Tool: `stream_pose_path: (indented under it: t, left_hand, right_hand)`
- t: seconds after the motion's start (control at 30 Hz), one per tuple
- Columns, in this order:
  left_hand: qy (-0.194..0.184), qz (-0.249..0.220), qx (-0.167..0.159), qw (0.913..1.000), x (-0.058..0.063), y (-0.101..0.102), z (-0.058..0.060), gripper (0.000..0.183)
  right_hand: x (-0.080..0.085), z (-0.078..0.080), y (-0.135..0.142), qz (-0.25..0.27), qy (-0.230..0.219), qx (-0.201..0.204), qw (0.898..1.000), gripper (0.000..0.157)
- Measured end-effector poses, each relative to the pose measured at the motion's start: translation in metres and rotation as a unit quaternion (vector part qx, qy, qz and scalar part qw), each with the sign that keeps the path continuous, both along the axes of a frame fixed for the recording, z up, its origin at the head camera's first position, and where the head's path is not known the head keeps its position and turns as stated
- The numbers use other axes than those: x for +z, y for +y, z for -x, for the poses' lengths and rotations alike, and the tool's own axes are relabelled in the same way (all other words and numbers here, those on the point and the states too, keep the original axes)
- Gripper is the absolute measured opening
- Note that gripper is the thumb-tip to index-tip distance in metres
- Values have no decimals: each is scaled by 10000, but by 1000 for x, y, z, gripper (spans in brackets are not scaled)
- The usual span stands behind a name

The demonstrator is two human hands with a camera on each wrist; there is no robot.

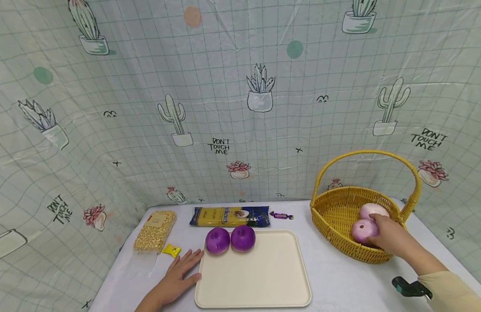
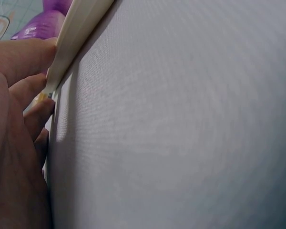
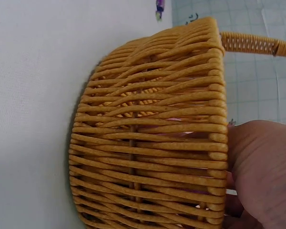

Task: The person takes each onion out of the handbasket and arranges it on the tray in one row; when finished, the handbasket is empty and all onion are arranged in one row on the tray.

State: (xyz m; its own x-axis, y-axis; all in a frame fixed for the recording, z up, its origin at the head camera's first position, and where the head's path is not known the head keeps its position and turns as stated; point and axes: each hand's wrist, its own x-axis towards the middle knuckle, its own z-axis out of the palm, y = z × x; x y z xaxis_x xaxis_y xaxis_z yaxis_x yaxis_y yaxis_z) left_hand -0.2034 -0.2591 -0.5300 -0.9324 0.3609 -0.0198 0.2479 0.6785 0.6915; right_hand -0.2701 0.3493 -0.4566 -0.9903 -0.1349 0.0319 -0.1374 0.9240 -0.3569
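Observation:
In the head view, my right hand reaches over the near right rim of a yellow wicker basket. Its fingers and thumb grip the nearer pale pink onion; a second pale pink onion lies just behind. From the right wrist, the basket's woven wall hides most of the fingers. My left hand rests on the table with fingers spread, fingertips at the left rim of a cream tray. Two dark purple onions, one left and one right, sit at the tray's far left corner.
Behind the tray lies a blue and yellow pasta packet, with a purple-wrapped candy beside it. A bag of corn kernels and a small yellow packet lie at the left. The basket's tall handle arches over its opening.

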Motion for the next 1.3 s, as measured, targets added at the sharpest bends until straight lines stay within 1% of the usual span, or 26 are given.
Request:
stream_pose_path:
  t: [0.1,0.37,0.53,0.63,0.77,1.0,1.13,1.3]
  left_hand:
    - [13,-13,-19,10000,1,0,0,63]
    - [-49,41,30,10000,-1,0,1,63]
    - [-22,-11,-19,10000,1,1,0,63]
    - [-6,-21,-49,10000,2,1,-1,63]
    - [-6,15,-19,10000,2,1,-1,63]
    - [-196,103,98,9997,2,2,0,64]
    - [-217,120,101,9996,1,2,0,64]
    - [-123,24,27,9999,1,1,0,64]
  right_hand:
    - [-2,1,2,30,-26,-11,10000,75]
    - [-5,1,-4,159,226,83,9996,78]
    - [-5,2,-9,-110,383,58,9992,77]
    - [-5,3,-10,-407,617,144,9972,75]
    - [-5,5,-12,-590,860,299,9941,70]
    - [-7,9,-16,-417,892,381,9944,62]
    - [-7,8,-19,-361,953,541,9933,62]
    - [-5,7,-22,-268,1018,691,9920,66]
